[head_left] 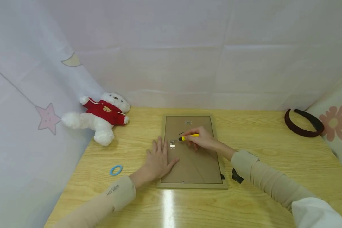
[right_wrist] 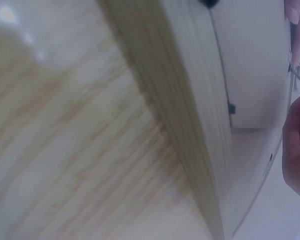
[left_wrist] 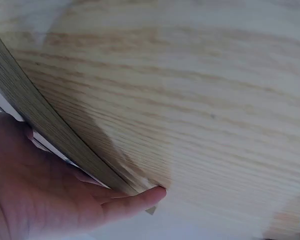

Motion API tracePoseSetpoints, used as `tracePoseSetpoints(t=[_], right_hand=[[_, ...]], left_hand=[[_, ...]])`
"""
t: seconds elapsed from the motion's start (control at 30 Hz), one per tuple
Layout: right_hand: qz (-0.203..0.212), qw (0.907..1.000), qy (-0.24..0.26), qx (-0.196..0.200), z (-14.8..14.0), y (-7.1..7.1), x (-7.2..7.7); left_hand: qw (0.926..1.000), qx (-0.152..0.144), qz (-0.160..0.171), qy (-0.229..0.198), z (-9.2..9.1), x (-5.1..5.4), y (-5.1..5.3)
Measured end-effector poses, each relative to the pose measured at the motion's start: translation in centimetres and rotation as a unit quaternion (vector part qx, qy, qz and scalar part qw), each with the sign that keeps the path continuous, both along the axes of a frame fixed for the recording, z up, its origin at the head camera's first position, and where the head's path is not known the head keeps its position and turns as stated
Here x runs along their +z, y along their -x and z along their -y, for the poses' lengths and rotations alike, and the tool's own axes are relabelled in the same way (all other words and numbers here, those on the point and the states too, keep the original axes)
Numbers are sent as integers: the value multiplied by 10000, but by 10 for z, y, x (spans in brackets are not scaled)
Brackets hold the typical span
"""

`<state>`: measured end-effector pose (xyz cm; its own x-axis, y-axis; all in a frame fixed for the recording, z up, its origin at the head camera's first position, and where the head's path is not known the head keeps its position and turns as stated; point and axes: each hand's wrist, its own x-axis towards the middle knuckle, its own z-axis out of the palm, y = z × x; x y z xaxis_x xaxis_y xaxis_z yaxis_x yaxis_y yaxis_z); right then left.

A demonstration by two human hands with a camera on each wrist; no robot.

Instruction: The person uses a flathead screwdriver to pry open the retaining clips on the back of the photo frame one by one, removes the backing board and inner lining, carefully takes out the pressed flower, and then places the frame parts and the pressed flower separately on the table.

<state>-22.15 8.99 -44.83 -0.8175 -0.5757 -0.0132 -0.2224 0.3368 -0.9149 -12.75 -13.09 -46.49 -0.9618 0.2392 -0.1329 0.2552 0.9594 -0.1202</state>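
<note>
A picture frame (head_left: 193, 164) lies on the table with its brown backing board up. My right hand (head_left: 203, 138) grips a screwdriver (head_left: 191, 136) with a yellow and black handle. Its tip is at a small metal hanger (head_left: 172, 144) near the frame's left side; whether it sits in a screw is too small to tell. Spread flat, my left hand (head_left: 158, 160) rests across the frame's left edge, thumb on the backing. In the left wrist view its fingers (left_wrist: 135, 202) lie along the frame's wooden side (left_wrist: 50, 115). A second metal hanger (head_left: 188, 122) is near the top.
At the back left lies a white teddy bear (head_left: 105, 114) in a red sweater. A blue ring (head_left: 116, 170) is left of my left hand. Right of the frame lies a black object (head_left: 237, 176), partly under my right sleeve. A dark red headband (head_left: 302, 125) is at the far right.
</note>
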Motion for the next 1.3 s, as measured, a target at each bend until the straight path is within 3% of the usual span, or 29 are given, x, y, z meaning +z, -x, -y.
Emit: tracePoseSetpoints(t=[0.13,0.27,0.43,0.8,1.03,1.13,1.3], right_hand=[[-49,9999,54,-73,-2,0,-2],[-4,9999,157,-45,-5,-1,-5],[-5,9996,267,30,-6,-2,-5],[-132,9998,157,-55,-6,-3,0],[-10,9999,117,-47,-2,-11,3],[83,9999,84,4,0,-16,9],[105,9999,15,118,2,-17,6]], left_hand=[[9997,129,92,-158,3,0,7],[9998,133,-42,-138,3,-1,4],[9994,31,-286,-179,-1,-2,-17],[9987,-216,-46,-467,-2,10,-58],[9974,-408,147,-583,2,13,-74],[9964,-582,83,-603,4,14,-80],[9959,-770,-82,-471,5,15,-87]])
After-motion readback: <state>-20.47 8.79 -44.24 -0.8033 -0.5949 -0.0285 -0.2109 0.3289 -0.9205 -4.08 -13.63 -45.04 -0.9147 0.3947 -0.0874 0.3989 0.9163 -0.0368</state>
